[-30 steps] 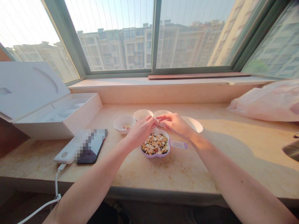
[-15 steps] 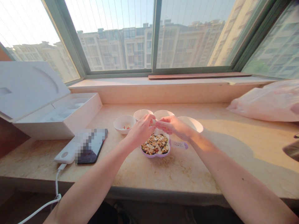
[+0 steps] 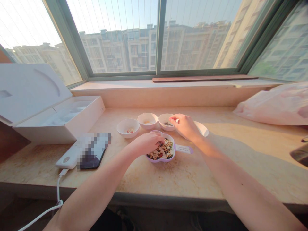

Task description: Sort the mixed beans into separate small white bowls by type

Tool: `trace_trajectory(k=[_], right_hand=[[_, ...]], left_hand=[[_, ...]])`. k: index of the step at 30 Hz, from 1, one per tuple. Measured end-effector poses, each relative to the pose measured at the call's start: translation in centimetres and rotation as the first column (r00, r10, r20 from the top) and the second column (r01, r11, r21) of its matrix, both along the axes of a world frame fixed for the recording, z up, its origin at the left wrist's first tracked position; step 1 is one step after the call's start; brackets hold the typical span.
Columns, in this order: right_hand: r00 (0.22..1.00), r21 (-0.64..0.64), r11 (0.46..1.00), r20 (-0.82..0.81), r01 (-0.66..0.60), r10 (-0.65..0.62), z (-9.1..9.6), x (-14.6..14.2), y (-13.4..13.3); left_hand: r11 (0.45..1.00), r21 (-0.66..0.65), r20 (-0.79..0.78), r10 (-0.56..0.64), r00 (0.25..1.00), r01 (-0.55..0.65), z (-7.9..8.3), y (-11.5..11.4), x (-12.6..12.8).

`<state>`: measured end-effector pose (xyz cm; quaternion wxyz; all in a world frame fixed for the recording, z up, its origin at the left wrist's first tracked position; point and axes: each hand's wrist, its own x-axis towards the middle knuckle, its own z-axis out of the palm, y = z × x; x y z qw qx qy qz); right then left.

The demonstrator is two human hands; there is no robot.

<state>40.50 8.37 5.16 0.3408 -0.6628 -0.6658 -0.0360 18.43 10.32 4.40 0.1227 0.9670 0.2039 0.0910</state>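
A purple bowl [image 3: 172, 156] of mixed beans and nuts stands on the stone sill in front of me. My left hand [image 3: 146, 143] reaches into its left side with fingers curled down into the beans, and what they pinch is hidden. My right hand [image 3: 185, 126] hovers over the small white bowls behind it, fingertips pinched together above the third white bowl [image 3: 164, 120]. Behind that hand lies a fourth white bowl [image 3: 202, 129], partly hidden. The first white bowl [image 3: 127, 126] holds a few reddish bits, and the second white bowl [image 3: 147, 119] a few pale ones.
An open white box [image 3: 60, 118] with its lid raised stands at the left. A phone [image 3: 92, 154] lies on a white power bank [image 3: 68, 159] with a cable hanging over the sill edge. A pink plastic bag [image 3: 276, 106] lies at the right. A window runs behind.
My hands, which met above the purple bowl, have parted. The left one dropped into the beans and the right one moved back over the third white bowl.
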Motion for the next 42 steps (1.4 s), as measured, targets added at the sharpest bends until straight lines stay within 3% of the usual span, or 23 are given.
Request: trace_trajectory(k=[5, 13, 18, 23, 27, 30, 34, 39, 42], right_hand=[[0.999, -0.068, 0.997, 0.042, 0.019, -0.016, 0.0, 0.0, 0.0], [0.997, -0.094, 0.994, 0.062, 0.050, -0.044, -0.2, -0.1, -0.1], [0.998, -0.101, 0.993, 0.018, 0.063, -0.062, 0.2, -0.5, -0.4], [1.000, -0.060, 0.998, 0.014, 0.011, -0.010, 0.9, -1.2, -0.9], [0.999, -0.090, 0.995, 0.002, -0.038, 0.039, 1.5, -1.7, -1.6], [0.990, -0.173, 0.975, -0.051, -0.137, 0.130, 2.0, -2.2, -2.4], [0.953, -0.320, 0.897, -0.094, -0.304, 0.289, 2.1, -3.2, -3.5], [0.931, -0.406, 0.865, 0.079, -0.297, 0.356, 0.7, -4.4, -4.2], [0.905, -0.367, 0.866, 0.127, -0.338, 0.407, 0.3, -5.0, -4.2]], left_hand=[[1.000, -0.023, 0.121, -0.012, 0.993, 0.015, 0.1, -0.1, 0.1], [0.999, 0.050, 0.060, 0.002, 0.998, -0.005, 0.7, -0.4, 0.5], [0.983, 0.062, 0.188, 0.160, 0.969, -0.174, 1.3, 0.0, -0.1], [0.910, 0.038, 0.347, 0.375, 0.860, -0.413, 2.3, 1.3, -1.1], [0.855, 0.042, 0.375, 0.466, 0.801, -0.517, 2.6, 2.2, -1.8], [0.809, 0.047, 0.337, 0.540, 0.771, -0.586, 2.7, 2.7, -2.4], [0.720, 0.068, 0.249, 0.658, 0.710, -0.691, 2.6, 3.8, -3.5], [0.640, 0.070, 0.083, 0.761, 0.644, -0.765, 2.0, 5.4, -4.8], [0.625, 0.077, 0.028, 0.777, 0.629, -0.776, 1.8, 5.8, -5.1]])
